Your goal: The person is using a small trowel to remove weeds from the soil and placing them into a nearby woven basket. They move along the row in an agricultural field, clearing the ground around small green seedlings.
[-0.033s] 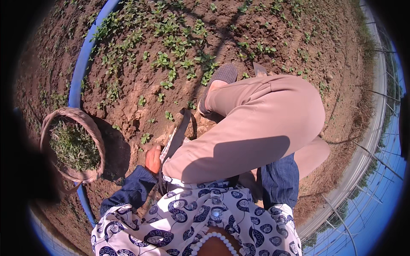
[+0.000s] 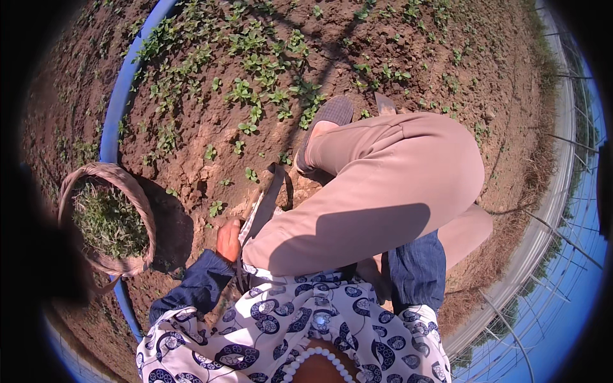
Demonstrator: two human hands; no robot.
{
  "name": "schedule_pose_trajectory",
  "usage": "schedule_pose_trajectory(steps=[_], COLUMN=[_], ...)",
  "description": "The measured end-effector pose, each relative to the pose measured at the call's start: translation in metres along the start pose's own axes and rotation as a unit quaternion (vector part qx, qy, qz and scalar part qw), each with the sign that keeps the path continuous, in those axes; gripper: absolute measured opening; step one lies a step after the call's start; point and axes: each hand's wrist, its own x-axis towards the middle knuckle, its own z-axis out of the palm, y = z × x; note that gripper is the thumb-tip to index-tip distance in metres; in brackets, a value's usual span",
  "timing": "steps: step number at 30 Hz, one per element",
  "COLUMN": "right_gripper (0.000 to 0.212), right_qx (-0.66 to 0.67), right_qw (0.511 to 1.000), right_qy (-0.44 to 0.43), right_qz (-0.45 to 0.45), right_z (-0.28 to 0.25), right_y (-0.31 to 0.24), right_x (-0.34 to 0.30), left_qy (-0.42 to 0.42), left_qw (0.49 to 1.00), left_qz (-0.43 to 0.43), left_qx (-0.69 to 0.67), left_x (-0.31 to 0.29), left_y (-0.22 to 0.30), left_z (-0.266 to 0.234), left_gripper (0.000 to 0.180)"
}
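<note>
Left hand (image 2: 228, 240) near dark strap (image 2: 270, 195), right hand hidden; cannot tell either grip.

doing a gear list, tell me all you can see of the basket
The round, tan basket looks woven, with a thick rim and a strap-like strip at its lower edge. Leafy greenery lies inside. It rests on soil at the person's left, shadow to its right; a blue hose runs behind it. The left hand is apart.

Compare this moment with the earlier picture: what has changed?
Nothing visibly changed beyond a slight shift of the whole view; no grasp or release shows. The left hand stays beside the thigh, and the basket of greens and the shoe stay put. The right hand is hidden in both.
</note>
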Motion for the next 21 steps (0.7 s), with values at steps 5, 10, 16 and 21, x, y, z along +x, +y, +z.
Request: schedule_pose_trajectory(steps=[5, 10, 16, 21], right_gripper=[0.024, 0.023, 0.022, 0.021], right_qx=[0.015, 0.069, 0.185, 0.335], right_qw=[1.0, 0.997, 0.983, 0.942], right_qy=[0.013, 0.003, 0.002, 0.016], right_qz=[-0.006, -0.02, -0.017, -0.002], right_z=[0.009, 0.028, 0.048, 0.067], right_y=[-0.006, -0.026, -0.042, -0.034], right_x=[-0.004, -0.006, -0.005, 0.012], left_qy=[-0.057, -0.063, -0.05, -0.082], left_qw=[0.997, 0.995, 0.993, 0.961], left_qz=[-0.046, -0.064, 0.056, 0.231], left_qx=[-0.037, -0.044, -0.092, 0.125], left_x=[0.006, 0.031, 0.21, 0.358], left_y=[0.009, 0.018, 0.05, 0.17], left_z=[-0.003, -0.014, 0.022, 0.104], left_gripper=[0.039, 0.029, 0.021, 0.025])
